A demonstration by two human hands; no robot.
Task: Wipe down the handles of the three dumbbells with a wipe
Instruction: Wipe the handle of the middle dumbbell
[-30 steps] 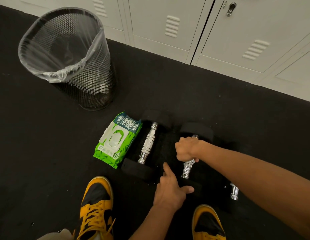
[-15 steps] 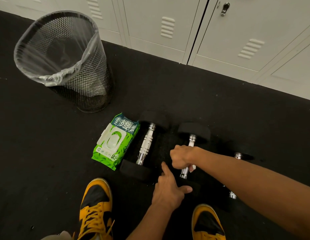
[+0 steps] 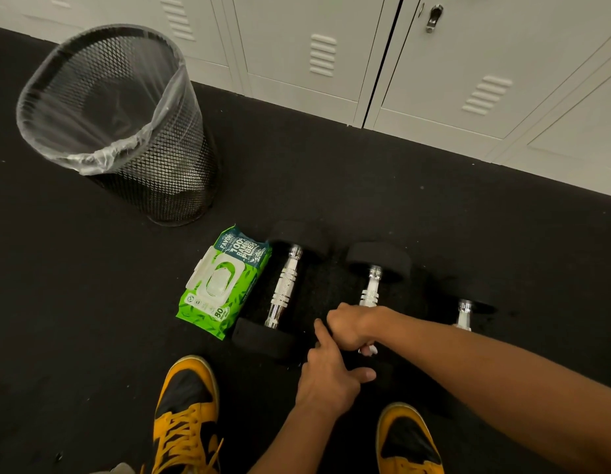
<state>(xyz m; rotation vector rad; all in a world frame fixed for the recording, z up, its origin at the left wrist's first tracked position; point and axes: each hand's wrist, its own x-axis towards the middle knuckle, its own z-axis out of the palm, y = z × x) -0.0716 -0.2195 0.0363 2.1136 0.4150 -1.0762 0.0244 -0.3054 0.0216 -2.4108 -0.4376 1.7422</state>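
Observation:
Three black dumbbells with chrome handles lie side by side on the black floor. The left dumbbell (image 3: 284,288) lies untouched. My right hand (image 3: 352,326) grips the near end of the middle dumbbell's handle (image 3: 371,289) with a white wipe (image 3: 369,350), a bit of which peeks out below my fist. My left hand (image 3: 328,374) presses on that dumbbell's near black head, index finger stretched forward and thumb out. My right forearm hides most of the right dumbbell (image 3: 464,311).
A green pack of wipes (image 3: 225,285) lies left of the dumbbells. A black mesh bin (image 3: 126,124) with a clear liner stands at the back left. White lockers (image 3: 434,63) line the far wall. My yellow-and-black shoes (image 3: 186,415) are at the bottom.
My right hand has slid with the wipe along the middle handle toward me, from the far end to the near end. My left hand has stayed on the near head.

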